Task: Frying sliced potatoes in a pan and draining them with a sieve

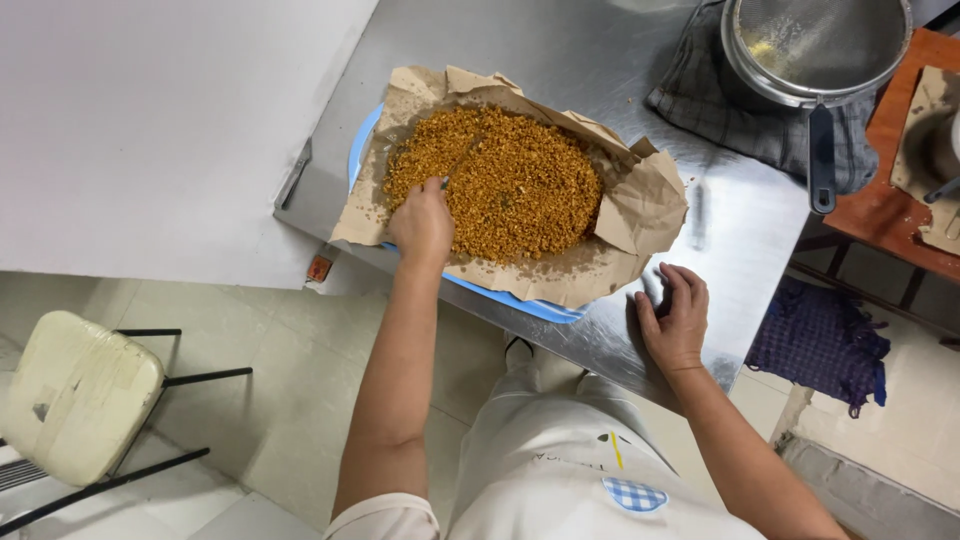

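- A shiny steel table (560, 50) stands in a room with a pale tile floor (290, 400).
- A blue tray (362, 140) sits on the table, close to the near edge.
- Brown paper (650, 200) covers the tray and sticks out past it on all sides.
- A round heap of golden crumbs (520, 185) lies on the paper, over the middle of the tray.
- The left hand (422, 222) is on the near left part of the heap. Its fingers are bent down into the crumbs. I cannot tell if it holds something.
- The right hand (675, 315) is off the tray, just past its right end. It lies on the bare table near the edge, touching the steel, with the fingers loosely curled and nothing in it.
- A sieve (815, 40) with a dark handle rests on a grey cloth (700, 100), far from the tray at the table's back right corner.
- A white chair (75, 395) stands on the floor, well to the left of the tray.
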